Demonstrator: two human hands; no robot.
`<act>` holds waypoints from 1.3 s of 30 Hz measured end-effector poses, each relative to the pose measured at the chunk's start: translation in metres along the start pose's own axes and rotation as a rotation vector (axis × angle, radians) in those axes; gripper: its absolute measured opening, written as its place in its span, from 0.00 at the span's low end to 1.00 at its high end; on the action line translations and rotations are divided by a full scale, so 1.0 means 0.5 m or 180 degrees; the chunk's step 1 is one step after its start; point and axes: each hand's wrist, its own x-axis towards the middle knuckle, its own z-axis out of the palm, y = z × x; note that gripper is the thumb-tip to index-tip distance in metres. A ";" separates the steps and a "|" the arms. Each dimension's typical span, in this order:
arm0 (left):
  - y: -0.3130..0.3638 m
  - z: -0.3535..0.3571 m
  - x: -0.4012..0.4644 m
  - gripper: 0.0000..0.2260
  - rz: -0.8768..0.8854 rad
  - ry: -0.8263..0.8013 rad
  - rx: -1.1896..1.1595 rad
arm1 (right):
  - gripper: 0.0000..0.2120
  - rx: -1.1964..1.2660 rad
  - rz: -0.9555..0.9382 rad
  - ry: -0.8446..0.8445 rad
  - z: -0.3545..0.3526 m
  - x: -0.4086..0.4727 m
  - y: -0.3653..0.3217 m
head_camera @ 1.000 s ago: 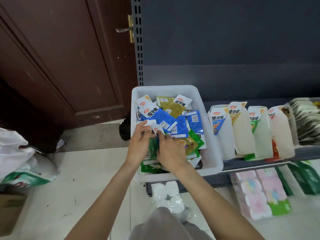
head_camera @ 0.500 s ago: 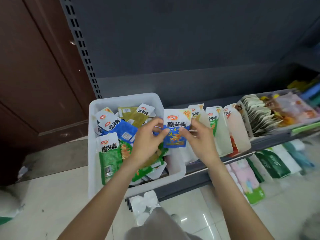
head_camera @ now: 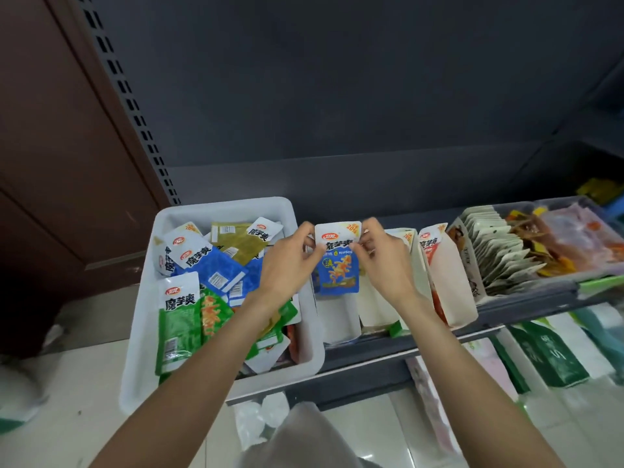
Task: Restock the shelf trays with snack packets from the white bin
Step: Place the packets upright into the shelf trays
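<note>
Forearms reach forward over the shelf edge. Left hand (head_camera: 287,265) and right hand (head_camera: 385,261) each pinch a top corner of one upright blue snack packet (head_camera: 338,261), held between them above the leftmost shelf tray (head_camera: 339,320). Left of the hands, the white bin (head_camera: 223,211) holds mixed packets.

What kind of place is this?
Probably a small shop. A slotted metal shelf holds trays of snack packets, a white bin sits full of more, and wrapped goods fill the shelf below.
</note>
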 end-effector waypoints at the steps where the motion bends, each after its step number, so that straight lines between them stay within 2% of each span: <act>1: -0.001 -0.003 0.003 0.07 0.0012 0.0049 0.0089 | 0.10 0.0011 -0.0036 0.0003 0.003 0.003 -0.002; 5: -0.012 -0.014 0.009 0.08 -0.0042 0.0033 0.0216 | 0.08 -0.0161 -0.0145 -0.0109 0.013 0.009 -0.007; 8: -0.028 -0.006 0.008 0.10 0.0050 -0.0049 0.0624 | 0.07 -0.0468 -0.0203 -0.0191 0.032 0.012 0.007; 14: -0.057 0.012 0.024 0.10 0.0216 -0.0094 0.1074 | 0.08 -0.0486 -0.0336 0.0149 0.058 0.025 0.034; 18: -0.060 0.024 0.030 0.11 0.0257 -0.0218 0.1279 | 0.07 -0.0709 -0.0276 0.0065 0.073 0.038 0.035; 22: -0.056 0.009 0.014 0.09 0.0421 0.0343 0.0841 | 0.11 -0.0651 -0.0111 0.0154 0.079 0.031 0.027; 26: -0.081 -0.054 -0.042 0.09 0.0669 0.1116 0.0224 | 0.10 0.0000 -0.0402 0.0482 0.060 -0.010 -0.022; 28: -0.118 -0.093 -0.085 0.10 0.0683 0.1166 0.0267 | 0.08 0.0385 -0.0683 0.0170 0.057 -0.041 -0.067; 29: -0.141 -0.110 -0.108 0.11 0.0598 0.1008 0.0415 | 0.07 0.0465 -0.0832 -0.0141 0.061 -0.057 -0.092; 33: -0.225 -0.150 -0.181 0.19 -0.0048 0.0018 0.1208 | 0.14 -0.0241 -0.1085 -0.1455 0.131 -0.091 -0.174; 36: -0.244 -0.152 -0.213 0.23 -0.0359 -0.0557 0.1408 | 0.21 -0.0723 -0.0994 -0.1845 0.183 -0.095 -0.200; 39: -0.247 -0.143 -0.223 0.26 -0.0390 -0.0743 0.1420 | 0.25 -0.0957 -0.0684 -0.2035 0.207 -0.098 -0.204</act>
